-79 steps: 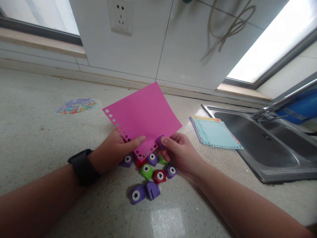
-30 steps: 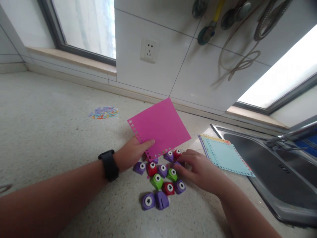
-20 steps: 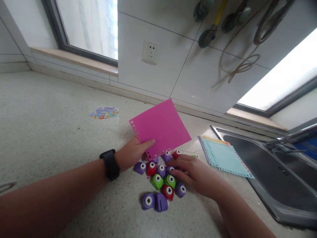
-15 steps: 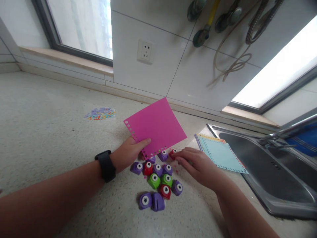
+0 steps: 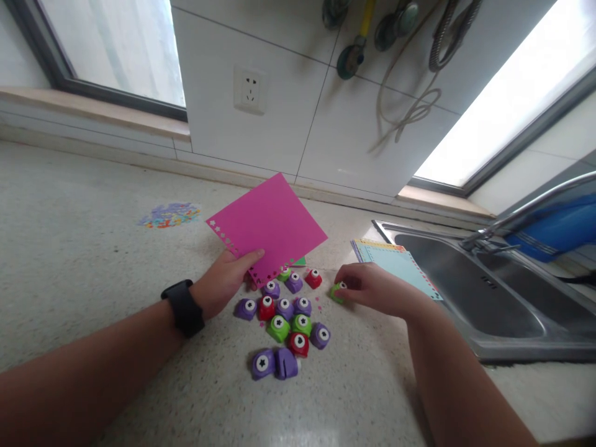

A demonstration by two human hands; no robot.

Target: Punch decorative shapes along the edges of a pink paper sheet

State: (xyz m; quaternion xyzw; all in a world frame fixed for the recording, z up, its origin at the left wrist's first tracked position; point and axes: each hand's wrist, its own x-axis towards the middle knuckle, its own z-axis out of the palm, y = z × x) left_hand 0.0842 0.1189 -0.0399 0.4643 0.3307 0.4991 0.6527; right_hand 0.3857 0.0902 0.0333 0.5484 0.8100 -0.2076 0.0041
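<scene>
My left hand [image 5: 233, 270], with a black watch [image 5: 183, 308] on its wrist, grips a pink sheet of paper [image 5: 274, 217] by its near edge, thumb on top. Small shapes are punched along two of the sheet's edges. To the right, my right hand [image 5: 367, 282] has its fingers round a green craft punch [image 5: 337, 292] at counter level. Between my arms stand several more punches: a red punch [image 5: 313, 278], a purple punch [image 5: 320, 335], a green punch [image 5: 278, 328] and others. One purple punch [image 5: 285, 363] lies on its side. A green piece [image 5: 298, 262] shows partly behind the pink sheet.
Punched-edge papers [image 5: 403, 267] lie stacked at the right, against the steel sink [image 5: 447, 285] with its faucet [image 5: 484, 239]. Colourful paper bits [image 5: 172, 215] lie in a heap on the counter [image 5: 93, 267] at left. A tiled wall with a socket [image 5: 250, 90] stands behind.
My right hand has left the red punch and now holds a green punch farther right. The view has shifted, so the scene sits more to the left. My left hand still holds the pink sheet.
</scene>
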